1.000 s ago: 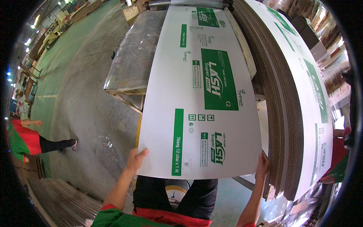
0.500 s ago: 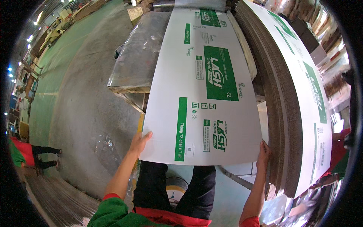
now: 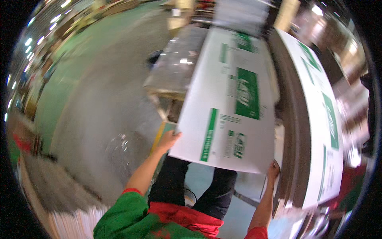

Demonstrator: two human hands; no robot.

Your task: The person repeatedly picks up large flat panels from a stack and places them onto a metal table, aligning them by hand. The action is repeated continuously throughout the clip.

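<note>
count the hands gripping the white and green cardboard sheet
2. The left hand grips the near left corner of the cardboard sheet; the right hand grips its near right corner. Fingers under the sheet are hidden.

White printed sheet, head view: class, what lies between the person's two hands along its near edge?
In the head view, only the sheet's own near edge spans left hand to right hand; dark trousers show below.

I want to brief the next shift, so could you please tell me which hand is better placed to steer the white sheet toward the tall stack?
Probably the right hand: it grips the white cardboard sheet at its corner beside the tall stack. The left hand holds the far corner, over the grey floor.
</note>
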